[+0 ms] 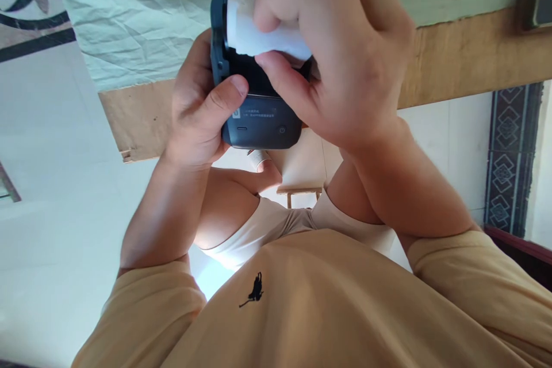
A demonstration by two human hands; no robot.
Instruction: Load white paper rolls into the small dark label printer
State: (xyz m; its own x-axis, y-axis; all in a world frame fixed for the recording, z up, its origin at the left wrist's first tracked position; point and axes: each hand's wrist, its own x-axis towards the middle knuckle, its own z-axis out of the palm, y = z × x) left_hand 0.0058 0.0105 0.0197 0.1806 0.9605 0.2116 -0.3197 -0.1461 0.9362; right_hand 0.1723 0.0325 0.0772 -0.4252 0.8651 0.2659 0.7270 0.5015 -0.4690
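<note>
Seemingly dark-blue printer (261,121), lid open, white roll (259,37) w/ right hand (340,52)

Dark blue-grey plastic handheld printer (259,121) hemmed in: left hand (198,115) wraps its left flank, right hand (332,52) covers its top with a white paper roll (254,34). Lower edge exposed. Pale wrinkled cloth (138,17) lies open to the left.
</note>
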